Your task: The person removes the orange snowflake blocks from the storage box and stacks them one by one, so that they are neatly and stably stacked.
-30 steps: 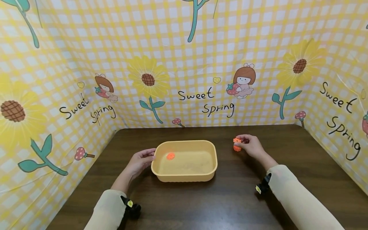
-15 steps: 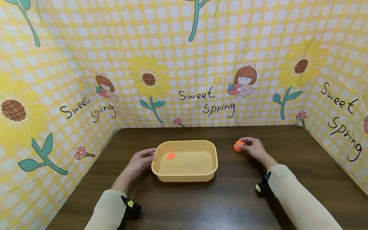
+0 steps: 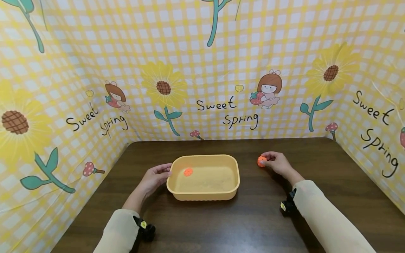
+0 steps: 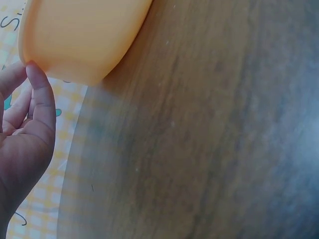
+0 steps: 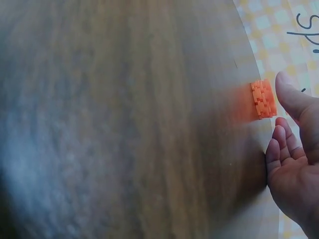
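The right hand (image 3: 278, 162) is seen resting on the dark wooden table (image 3: 253, 218), right of centre; its thumb and fingertips are closed lightly on a small stack of orange toothed discs (image 3: 261, 161). In the right wrist view the stack (image 5: 263, 98) appears to sit on the tabletop, the thumb touching its top and the other fingers curled loosely beside it. The left hand (image 3: 154, 176) is laid against the left end of a yellow plastic tub (image 3: 234, 175), fingers fairly straight, only touching the wall. One more orange disc (image 3: 188, 172) lies inside the tub, toward its far left corner.

The discs are judged light, stiff and slightly grippy at their toothed rims — best pinched across the edges, though a stack may slip apart. Open tabletop lies between stack and tub; a patterned yellow backdrop (image 3: 218, 70) closes the far and side edges.
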The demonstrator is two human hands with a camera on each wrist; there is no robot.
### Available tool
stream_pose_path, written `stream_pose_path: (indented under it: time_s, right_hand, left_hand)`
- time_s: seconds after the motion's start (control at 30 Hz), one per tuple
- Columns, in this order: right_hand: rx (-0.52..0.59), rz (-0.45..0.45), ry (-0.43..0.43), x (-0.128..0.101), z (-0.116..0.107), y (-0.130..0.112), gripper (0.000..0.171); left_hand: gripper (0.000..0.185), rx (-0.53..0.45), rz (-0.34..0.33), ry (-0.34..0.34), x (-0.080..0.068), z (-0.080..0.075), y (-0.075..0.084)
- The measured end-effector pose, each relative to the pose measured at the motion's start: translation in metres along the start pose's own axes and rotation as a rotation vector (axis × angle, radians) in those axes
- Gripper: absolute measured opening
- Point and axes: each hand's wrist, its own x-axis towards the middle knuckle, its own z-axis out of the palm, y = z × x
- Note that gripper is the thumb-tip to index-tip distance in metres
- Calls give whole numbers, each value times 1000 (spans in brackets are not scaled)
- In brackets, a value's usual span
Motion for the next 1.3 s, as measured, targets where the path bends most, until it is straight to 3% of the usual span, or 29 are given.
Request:
stream_pose_path:
  time_s: [0.97,1.3]
  right_hand:
    - [-60,-2,2,1,3,2,37]
    - [-45,2,-11,-2,1,-1,40]
  left_hand:
    - [50,28,-23,-3,1,-1,0]
    - [50,17,1,-13,2,-1,-2]
